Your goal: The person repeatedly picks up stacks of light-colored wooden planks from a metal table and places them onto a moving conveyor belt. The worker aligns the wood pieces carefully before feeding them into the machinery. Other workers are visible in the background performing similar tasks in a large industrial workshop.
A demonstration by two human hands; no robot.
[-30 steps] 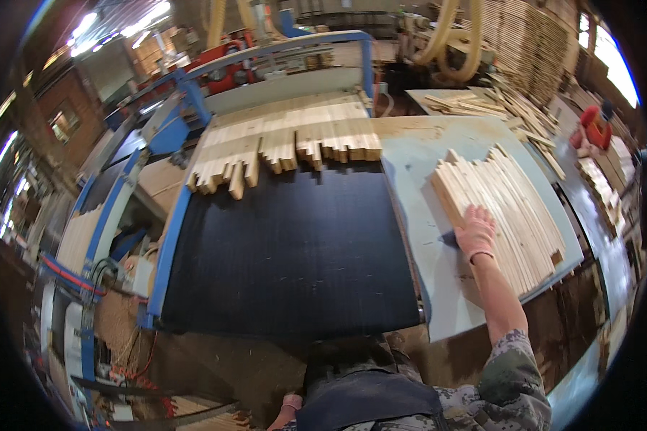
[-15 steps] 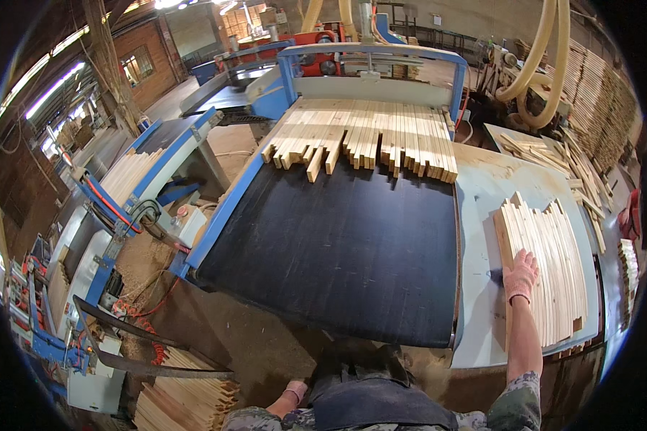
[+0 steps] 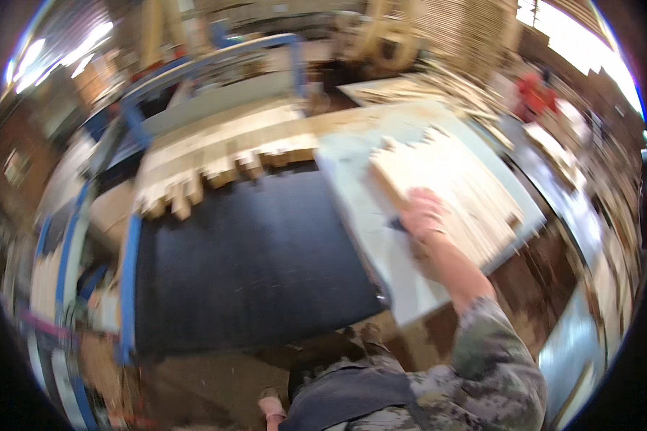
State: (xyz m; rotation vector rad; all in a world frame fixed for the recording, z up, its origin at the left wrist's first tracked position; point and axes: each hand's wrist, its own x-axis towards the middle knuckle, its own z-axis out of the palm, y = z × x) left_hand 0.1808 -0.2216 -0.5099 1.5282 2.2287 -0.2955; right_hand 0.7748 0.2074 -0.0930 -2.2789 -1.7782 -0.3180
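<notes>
A stack of pale wooden strips, laid side by side with uneven ends, lies on a light blue-grey tabletop. My right hand, in a pinkish work glove, rests on the stack's left edge with its fingers lying over the strips. Low by my body hangs my left hand, also gloved; blur hides what its fingers do, and no held thing shows. More wooden strips lie in a row across the far end of a black conveyor belt, their near ends jagged.
A blue frame spans the belt's far end. Loose wooden sticks lie in a heap beyond the tabletop. To the right stands a long metal surface bearing wood. Another person in red is at the far right. Motion blurs the surroundings.
The view has swung to the right, so belt and stack appear further left. My right hand stays on the stack's left edge. The left hand still hangs low.
</notes>
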